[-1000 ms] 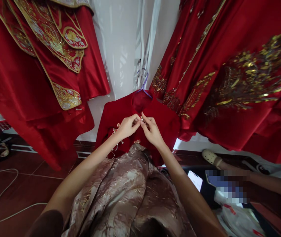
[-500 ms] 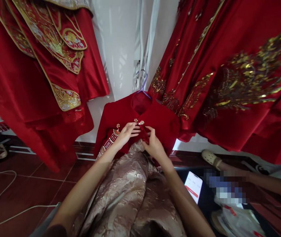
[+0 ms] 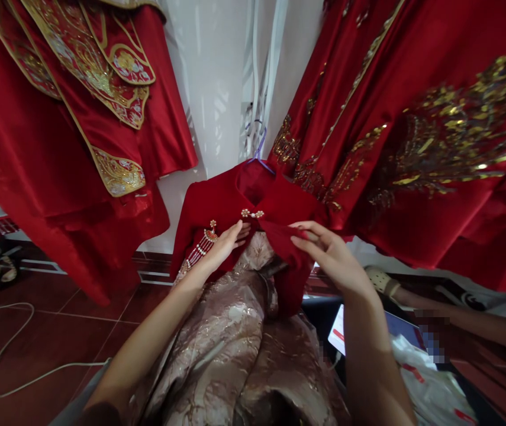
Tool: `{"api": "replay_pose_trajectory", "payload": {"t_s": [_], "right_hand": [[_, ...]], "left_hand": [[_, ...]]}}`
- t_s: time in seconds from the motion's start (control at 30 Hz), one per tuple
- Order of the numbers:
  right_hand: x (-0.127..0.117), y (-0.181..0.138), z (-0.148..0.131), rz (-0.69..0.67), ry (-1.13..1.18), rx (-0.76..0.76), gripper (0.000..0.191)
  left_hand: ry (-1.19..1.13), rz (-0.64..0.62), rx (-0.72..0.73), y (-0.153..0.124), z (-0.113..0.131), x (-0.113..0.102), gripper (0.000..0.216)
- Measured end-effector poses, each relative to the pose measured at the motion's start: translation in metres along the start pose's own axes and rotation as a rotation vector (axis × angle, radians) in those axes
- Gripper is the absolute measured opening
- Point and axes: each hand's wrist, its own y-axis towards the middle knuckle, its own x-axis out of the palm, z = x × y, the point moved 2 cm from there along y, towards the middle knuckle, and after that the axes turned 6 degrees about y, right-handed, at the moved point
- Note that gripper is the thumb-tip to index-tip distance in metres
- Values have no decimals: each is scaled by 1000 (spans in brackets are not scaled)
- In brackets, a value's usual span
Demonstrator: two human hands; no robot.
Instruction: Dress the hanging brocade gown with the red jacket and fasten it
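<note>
A short red jacket [image 3: 208, 201] hangs on a purple hanger [image 3: 259, 151], its collar joined by a jewelled clasp [image 3: 253, 214]. My left hand [image 3: 226, 244] lies against the jacket's left front with fingers stretched out, just below the clasp. Between the thumb and fingers of my right hand [image 3: 330, 251] is the right front edge of the jacket, drawn outward so the front gapes. A beaded tassel brooch [image 3: 203, 245] sits beside my left hand. Shiny bronze brocade fabric [image 3: 217, 331] shows in the gap and spreads below toward me.
Red embroidered garments [image 3: 57, 160] hang at left, and a red sequinned one [image 3: 412, 160] at right. A lit phone [image 3: 337, 331] and plastic bags [image 3: 434, 384] lie lower right, near another person's leg [image 3: 470, 325]. A white cable [image 3: 8, 349] curls on the tiled floor.
My right hand has moved right, away from the clasp, pulling the jacket's front edge outward. The opening below the clasp has widened. My left hand has barely shifted.
</note>
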Motion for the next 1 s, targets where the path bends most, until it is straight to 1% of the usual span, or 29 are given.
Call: {"api": "replay_pose_trajectory", "payload": {"t_s": [0.07,0.1,0.17,0.23,0.27,0.37,0.47,0.53,0.6,0.7,0.8,0.87,0.9,0.93,1.0], "right_hand": [[11,-1,-3,-145,15,-10,42],[15,-1,-4,-205,14,0,43],[19,0,-2,-245,9,18,44],[21,2,1,-228,0,26,42],[22,3,4,-223,-4,28,41],[29,7,15,-219,-38,41,38],[41,11,34,-192,-104,71,35],[49,14,49,-156,-124,90,31],[57,17,62,-120,-127,101,26],[63,21,75,-95,-160,103,22],[65,22,79,-72,-212,91,30],[67,23,80,-62,-225,77,39],[68,23,79,-67,-224,66,40],[68,23,79,-72,-221,53,38],[68,24,77,-74,-212,29,29]], "left_hand": [[-28,-3,8,-7,0,1,46],[-20,15,16,-11,0,1,47],[35,92,27,-21,-1,0,44],[106,173,5,-30,-5,-3,36],[138,191,-17,-34,-7,-4,31],[192,174,-46,-42,-13,-6,24],[220,172,15,-45,-15,-9,19],[267,180,39,-44,-16,-11,18],[356,198,43,-42,-20,-12,23],[474,195,41,-41,-28,-10,27],[480,179,73,-41,-30,-9,20],[460,163,106,-43,-26,-8,20],[450,142,112,-44,-23,-8,22],[444,115,112,-45,-21,-8,24],[449,90,126,-47,-16,-9,27]]}}
